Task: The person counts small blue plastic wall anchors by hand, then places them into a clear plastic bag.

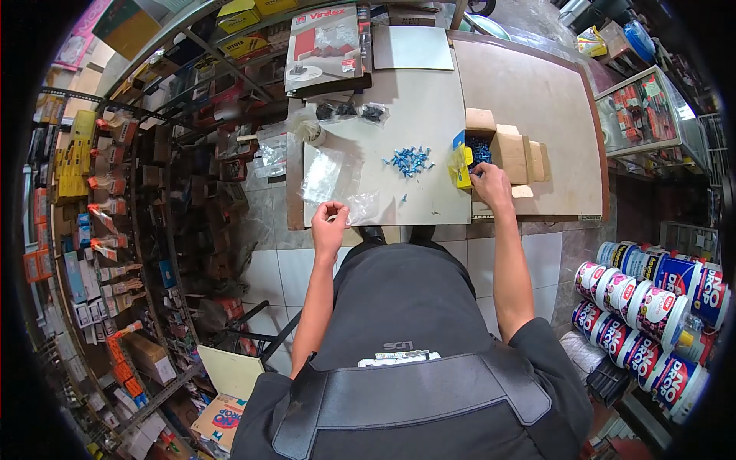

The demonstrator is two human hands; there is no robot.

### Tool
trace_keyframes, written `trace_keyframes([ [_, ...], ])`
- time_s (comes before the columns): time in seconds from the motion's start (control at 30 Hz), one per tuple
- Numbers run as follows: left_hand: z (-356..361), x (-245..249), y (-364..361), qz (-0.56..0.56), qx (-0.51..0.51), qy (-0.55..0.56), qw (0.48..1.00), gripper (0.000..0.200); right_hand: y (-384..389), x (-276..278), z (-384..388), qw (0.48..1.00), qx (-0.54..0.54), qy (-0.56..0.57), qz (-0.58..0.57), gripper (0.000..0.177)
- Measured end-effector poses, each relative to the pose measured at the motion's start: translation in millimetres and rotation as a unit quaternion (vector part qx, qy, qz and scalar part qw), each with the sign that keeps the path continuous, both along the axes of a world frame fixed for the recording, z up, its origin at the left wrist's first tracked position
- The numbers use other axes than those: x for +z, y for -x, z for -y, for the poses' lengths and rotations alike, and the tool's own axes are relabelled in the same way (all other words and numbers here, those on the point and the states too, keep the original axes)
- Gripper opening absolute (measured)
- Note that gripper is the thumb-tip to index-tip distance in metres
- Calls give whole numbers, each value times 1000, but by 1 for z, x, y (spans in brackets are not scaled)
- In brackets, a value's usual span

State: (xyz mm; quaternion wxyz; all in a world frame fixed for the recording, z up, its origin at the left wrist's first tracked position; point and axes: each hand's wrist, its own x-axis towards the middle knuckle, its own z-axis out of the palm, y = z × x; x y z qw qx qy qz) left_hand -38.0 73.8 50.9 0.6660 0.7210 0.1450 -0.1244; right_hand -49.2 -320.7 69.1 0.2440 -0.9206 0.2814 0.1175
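Our dark vest (399, 383) fills the near view, and both forearms stretch from it to the near edge of the desk (422, 100).

At the desk's near left corner our left hand (330, 222) is closed in a pinch, thumb and fingertips together on the left edge of a small clear bag (363, 205). The bag lies flat just to the right of that hand and looks empty, though it is too small for us to be sure. Further in along the left edge lies a stack of flat clear bags (322, 175), and beyond it a roll of tape (310, 130).

Near the middle of the desk sits a loose pile of blue fasteners (409, 159). It lies ahead of the left hand and to its right, roughly midway between our two hands. One stray fastener (404, 198) lies closer, between the pile and the small bag.

At the right edge of the pale top an open cardboard carton (510, 149) lies with its long axis left to right, flaps spread. More blue fasteners (480, 148) show in its left end, beside a yellow packet (461, 167). Our right hand (491, 184) is the nearer one to the carton, its fingertips at the opening. We cannot tell whether they grip anything.
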Motion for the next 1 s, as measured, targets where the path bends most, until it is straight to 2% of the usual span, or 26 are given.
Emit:
trace_keyframes([
  [0.33,0,0,-3,-3,-5,4,1000,12,1,-13,1,997,-33,-29,57,24],
  [0.5,2,1,-3,-6,-2,-6,1000,12,0,-11,11,995,14,-89,43,26],
  [0.63,1,-2,-4,-6,-2,-5,1000,12,-4,-22,12,994,66,-53,65,23],
  [0.7,2,-1,-5,-5,0,-5,1000,12,-2,-22,5,998,28,-11,58,21],
  [0.83,1,1,-7,-13,-4,-2,1000,12,1,-30,6,996,-18,-31,87,21],
  [0.93,2,2,-7,-10,-4,-2,1000,12,4,-32,11,986,-60,-75,139,21],
  [1.0,2,4,-7,-10,0,-3,1000,12,8,-32,10,947,-129,-154,252,22],
])
